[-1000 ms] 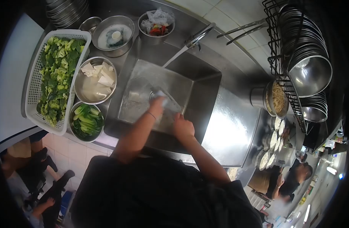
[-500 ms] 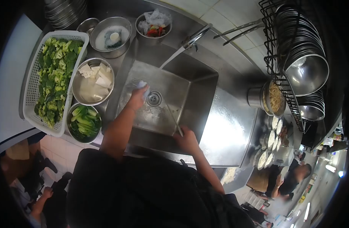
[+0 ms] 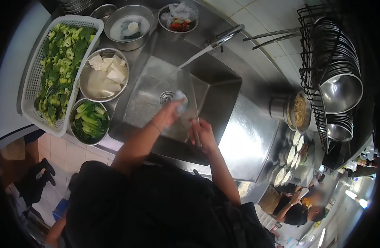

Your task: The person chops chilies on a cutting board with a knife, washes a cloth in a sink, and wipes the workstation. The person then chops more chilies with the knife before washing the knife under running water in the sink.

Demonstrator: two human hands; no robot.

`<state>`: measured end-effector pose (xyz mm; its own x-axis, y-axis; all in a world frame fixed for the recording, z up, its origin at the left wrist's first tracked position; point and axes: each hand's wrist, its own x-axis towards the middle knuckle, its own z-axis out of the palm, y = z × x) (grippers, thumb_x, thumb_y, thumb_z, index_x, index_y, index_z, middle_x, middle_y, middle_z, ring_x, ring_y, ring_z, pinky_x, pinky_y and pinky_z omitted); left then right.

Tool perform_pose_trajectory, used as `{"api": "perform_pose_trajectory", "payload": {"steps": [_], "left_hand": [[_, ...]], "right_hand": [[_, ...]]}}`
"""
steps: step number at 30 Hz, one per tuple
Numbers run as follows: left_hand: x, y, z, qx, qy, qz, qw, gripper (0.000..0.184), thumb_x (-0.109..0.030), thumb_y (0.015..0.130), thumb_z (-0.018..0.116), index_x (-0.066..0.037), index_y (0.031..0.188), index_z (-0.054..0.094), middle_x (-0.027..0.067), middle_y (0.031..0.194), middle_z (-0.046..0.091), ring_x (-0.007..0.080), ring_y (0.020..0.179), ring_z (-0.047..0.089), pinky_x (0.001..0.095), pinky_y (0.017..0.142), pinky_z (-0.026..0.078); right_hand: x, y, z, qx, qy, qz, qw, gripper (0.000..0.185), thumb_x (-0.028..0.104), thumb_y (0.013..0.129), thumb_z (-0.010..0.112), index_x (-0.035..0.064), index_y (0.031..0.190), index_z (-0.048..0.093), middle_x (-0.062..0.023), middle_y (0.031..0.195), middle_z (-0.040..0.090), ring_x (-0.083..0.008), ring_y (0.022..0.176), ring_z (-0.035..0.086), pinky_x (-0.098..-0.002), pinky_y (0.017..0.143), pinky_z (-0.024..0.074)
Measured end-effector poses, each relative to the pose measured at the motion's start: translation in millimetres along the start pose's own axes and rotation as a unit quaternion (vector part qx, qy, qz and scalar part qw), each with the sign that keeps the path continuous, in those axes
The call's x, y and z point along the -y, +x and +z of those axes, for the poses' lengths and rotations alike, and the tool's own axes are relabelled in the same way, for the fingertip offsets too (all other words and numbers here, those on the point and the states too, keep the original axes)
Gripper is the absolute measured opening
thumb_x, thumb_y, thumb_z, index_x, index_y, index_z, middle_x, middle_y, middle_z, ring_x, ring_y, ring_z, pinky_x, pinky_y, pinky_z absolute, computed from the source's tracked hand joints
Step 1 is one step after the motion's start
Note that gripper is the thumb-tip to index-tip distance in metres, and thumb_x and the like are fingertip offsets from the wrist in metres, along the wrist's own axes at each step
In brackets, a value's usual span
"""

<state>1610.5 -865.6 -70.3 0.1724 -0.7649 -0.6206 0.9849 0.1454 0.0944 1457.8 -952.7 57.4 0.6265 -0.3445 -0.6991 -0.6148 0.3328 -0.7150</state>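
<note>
Over the stainless steel sink (image 3: 140,103), my left hand (image 3: 168,116) is closed around a bunched pale blue-white cloth (image 3: 180,99). It is slightly blurred by motion. My right hand (image 3: 203,133), near the sink's front right corner, grips the handle of what looks like a knife (image 3: 193,99). Its grey blade points up toward the back of the sink and is hard to tell from the steel behind. The cloth is close beside the blade; I cannot tell whether they touch. Water runs from the faucet (image 3: 227,35) into the sink, left of the blade.
Left of the sink are a white basket (image 3: 26,101) of broccoli, a bowl of tofu (image 3: 115,74), a bowl of leafy greens (image 3: 90,122) and a pot of suds (image 3: 130,31). A wire rack (image 3: 308,70) with stacked metal bowls hangs right. A co-worker (image 3: 297,208) stands lower right.
My left hand has moved right with the cloth, from beside the drain toward my right hand. The knife has been raised and turned more upright. My head view has shifted slightly.
</note>
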Motion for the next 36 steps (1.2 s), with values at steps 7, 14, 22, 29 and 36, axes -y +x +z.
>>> {"api": "perform_pose_trajectory", "payload": {"steps": [7,14,22,29,36], "left_hand": [[-12,10,-21,-0.054,-0.021,0.024,0.998,0.021,-0.019,0.096,0.066,-0.011,0.115,0.063,0.0049,0.105,0.068,0.0226,0.098,0.066,0.0409,0.089,0.053],[-12,14,-47,0.027,0.026,0.082,0.996,0.027,-0.02,0.093,0.069,-0.014,0.118,0.063,0.003,0.107,0.067,0.0215,0.102,0.065,0.0387,0.084,0.052],[-5,-42,24,-0.183,0.294,0.121,0.93,0.033,-0.017,0.085,0.078,-0.005,0.114,0.07,0.0082,0.105,0.072,0.0191,0.096,0.068,0.036,0.082,0.053],[-147,-95,103,-0.181,0.453,0.5,0.716,0.032,-0.019,0.083,0.079,-0.001,0.108,0.071,0.0073,0.097,0.074,0.015,0.087,0.069,0.0308,0.079,0.054],[-242,-57,120,-0.495,0.62,0.536,0.288,0.063,-0.03,0.081,0.077,0.008,0.127,0.057,0.0313,0.128,0.059,0.0411,0.12,0.059,0.0445,0.099,0.047]], "right_hand": [[6,-2,10,0.018,-0.023,0.041,0.999,0.032,0.031,0.104,0.053,0.0009,0.109,0.06,-0.0047,0.061,0.055,-0.0131,0.043,0.049,-0.0273,0.042,0.0387],[-8,-4,17,0.039,-0.003,0.025,0.999,0.033,0.033,0.104,0.052,0.0016,0.107,0.06,-0.0036,0.059,0.052,-0.0131,0.042,0.049,-0.0275,0.04,0.0404],[-2,77,-4,0.061,0.122,0.042,0.99,0.033,0.037,0.105,0.049,0.0068,0.096,0.057,-0.0058,0.068,0.057,-0.0151,0.044,0.051,-0.0278,0.041,0.0425],[19,131,22,0.14,0.41,0.122,0.893,0.037,0.04,0.104,0.054,0.0043,0.107,0.06,-0.0046,0.074,0.056,-0.0119,0.051,0.051,-0.0242,0.045,0.0488],[38,144,35,0.168,0.421,0.123,0.883,0.039,0.044,0.101,0.057,0.0058,0.107,0.059,-0.0037,0.075,0.057,-0.0113,0.056,0.052,-0.0236,0.047,0.0483]]}}
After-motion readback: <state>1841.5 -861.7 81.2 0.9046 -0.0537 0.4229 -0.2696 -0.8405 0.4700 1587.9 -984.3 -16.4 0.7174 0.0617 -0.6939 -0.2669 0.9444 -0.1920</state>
